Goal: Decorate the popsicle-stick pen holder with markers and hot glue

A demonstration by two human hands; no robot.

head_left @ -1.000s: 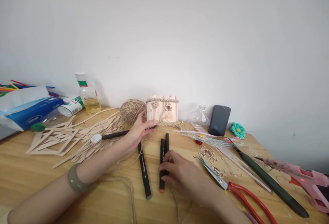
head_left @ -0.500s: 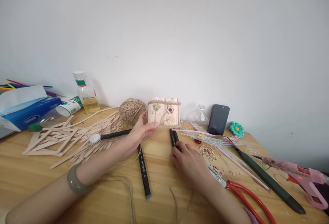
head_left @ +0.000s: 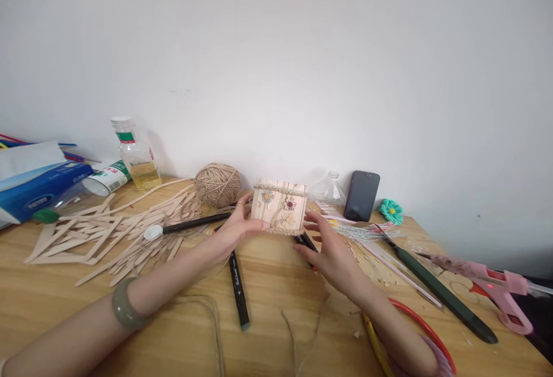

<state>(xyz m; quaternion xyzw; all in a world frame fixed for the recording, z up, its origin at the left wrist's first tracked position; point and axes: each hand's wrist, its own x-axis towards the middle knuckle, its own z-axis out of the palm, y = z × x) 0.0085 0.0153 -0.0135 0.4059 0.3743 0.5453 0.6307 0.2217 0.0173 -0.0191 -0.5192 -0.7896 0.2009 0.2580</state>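
Observation:
A small panel or box of wooden craft sticks [head_left: 279, 208], edged with twine and decorated with two flower drawings, is tilted in front of the wall. My left hand [head_left: 242, 224] grips its left side, thumb across the lower front corner. Close to its right edge is my right hand [head_left: 326, 247], fingers apart and holding nothing; whether a fingertip touches the edge I cannot tell. Black markers [head_left: 306, 249] lie under and beside that hand. Another black marker [head_left: 239, 293] rests on the table below my left hand, and one more black marker [head_left: 196, 222] lies across the loose sticks.
To the left are loose craft sticks [head_left: 97, 238], a twine ball [head_left: 217, 185], an oil bottle [head_left: 140, 161] and a tissue pack [head_left: 38, 184]. At right are a phone [head_left: 362, 196], a green-handled tool [head_left: 444, 293], a pink glue gun [head_left: 496, 290] and red-handled scissors [head_left: 425, 322], partly under my forearm.
My right hand has let go of the black markers and moved up toward the panel's right edge. The panel, in my left hand, is now tilted and lower in view. The camera has shifted slightly.

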